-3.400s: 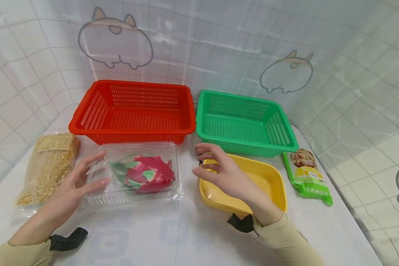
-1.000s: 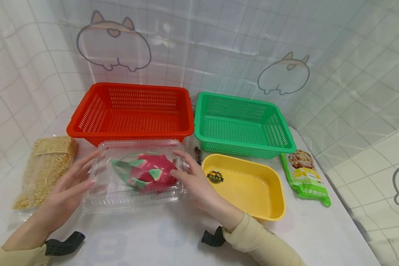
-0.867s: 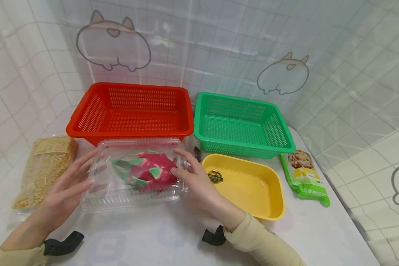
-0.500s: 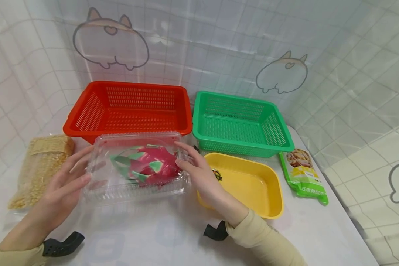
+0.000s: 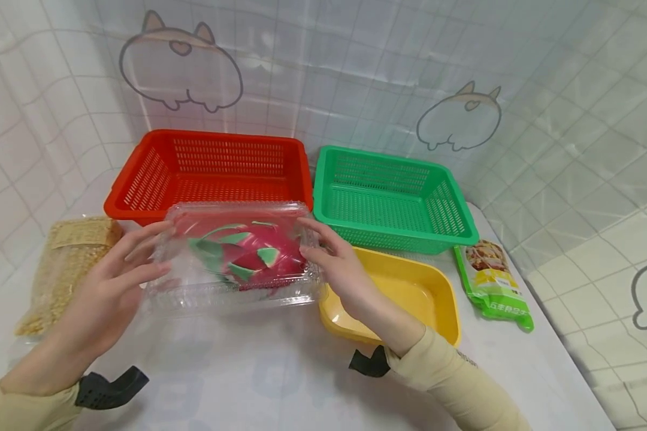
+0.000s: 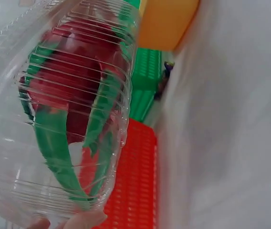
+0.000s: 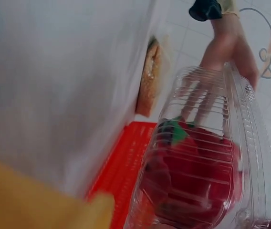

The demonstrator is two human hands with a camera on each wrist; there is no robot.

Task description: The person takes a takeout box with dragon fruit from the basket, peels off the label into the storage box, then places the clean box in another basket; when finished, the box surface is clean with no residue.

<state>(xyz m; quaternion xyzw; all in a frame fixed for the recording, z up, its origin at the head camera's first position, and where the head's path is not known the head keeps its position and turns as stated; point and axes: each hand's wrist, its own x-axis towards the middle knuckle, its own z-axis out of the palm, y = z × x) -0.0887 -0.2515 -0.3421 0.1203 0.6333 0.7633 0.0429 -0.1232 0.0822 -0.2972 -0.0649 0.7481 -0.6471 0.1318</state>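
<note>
A clear plastic clamshell box (image 5: 178,287) hangs above the table between my two hands, tilted, with its far side overlapping the red basket's front in the head view. Inside it lies a dragon fruit (image 5: 259,251), deep pink with green scales, towards the box's right end. My left hand (image 5: 105,287) grips the left end, thumb on the near side and fingers beyond, some hidden under the plastic. At the opposite end, my right hand (image 5: 350,278) grips the box with thumb on top and fingers at the far edge. The left wrist view shows the ribbed box wall (image 6: 78,86) close up.
Behind the box stands a red basket (image 5: 140,215), with a green basket (image 5: 388,239) to its right. A yellow tub (image 5: 437,287) sits by my right forearm. A bag of corn kernels (image 5: 67,263) lies far left, a green food packet (image 5: 493,284) far right.
Both hands have closed in on the clamshell box from its sides. It has risen off the table, tilted, and shifted slightly right and towards the red basket, the dragon fruit inside.
</note>
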